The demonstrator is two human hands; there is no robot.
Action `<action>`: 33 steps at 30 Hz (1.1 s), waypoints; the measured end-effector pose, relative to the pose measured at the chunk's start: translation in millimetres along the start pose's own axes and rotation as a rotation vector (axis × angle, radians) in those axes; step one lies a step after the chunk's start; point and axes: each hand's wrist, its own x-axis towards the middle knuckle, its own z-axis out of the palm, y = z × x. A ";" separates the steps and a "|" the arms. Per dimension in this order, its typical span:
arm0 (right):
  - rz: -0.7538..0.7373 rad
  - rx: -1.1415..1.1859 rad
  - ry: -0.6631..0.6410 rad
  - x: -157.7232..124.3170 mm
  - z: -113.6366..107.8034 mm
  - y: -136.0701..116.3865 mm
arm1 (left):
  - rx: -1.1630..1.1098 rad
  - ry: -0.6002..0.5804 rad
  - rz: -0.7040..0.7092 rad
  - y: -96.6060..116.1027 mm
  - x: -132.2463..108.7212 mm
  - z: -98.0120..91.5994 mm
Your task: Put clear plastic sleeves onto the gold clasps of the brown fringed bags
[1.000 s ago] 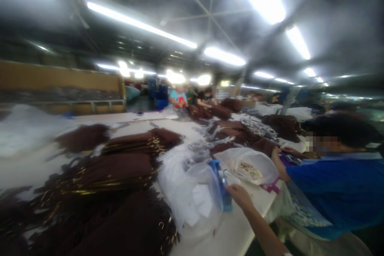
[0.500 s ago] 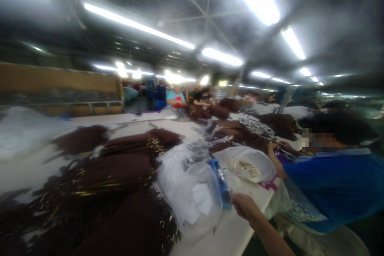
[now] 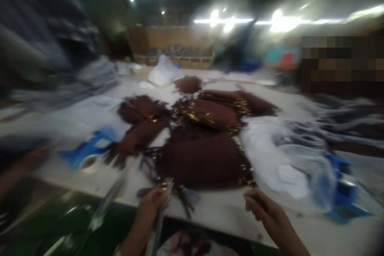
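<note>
My left hand (image 3: 150, 204) is closed at the near table edge around a narrow grey strap (image 3: 156, 232), with a gold-coloured metal bit at the fingertips. My right hand (image 3: 267, 210) hovers by the near right corner of a stack of dark brown fabric pieces (image 3: 201, 164). Its fingers are bent together as in a pinch; blur hides whatever is between them. Gold-coloured metal fittings line the stack's right side. To the right sit a clear plastic bag (image 3: 312, 156) with white cards (image 3: 292, 180) and a blue tape dispenser (image 3: 342, 184).
More brown stacks (image 3: 144, 110) lie beyond on the white table (image 3: 222, 204). At the left are a roll of tape (image 3: 89, 163) beside a blue object (image 3: 96, 142) and another person's blurred arm (image 3: 27, 164). A white plastic bag (image 3: 163, 71) stands farther back.
My view has swung left and down from the person in blue to the brown stacks. My right hand has left the tape dispenser for the stack, and my left hand with the strap has come into view.
</note>
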 end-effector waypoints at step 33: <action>-0.510 -0.364 -0.521 31.5 199.7 -128.7 | -0.130 -0.146 0.053 -34.7 -2.8 -38.8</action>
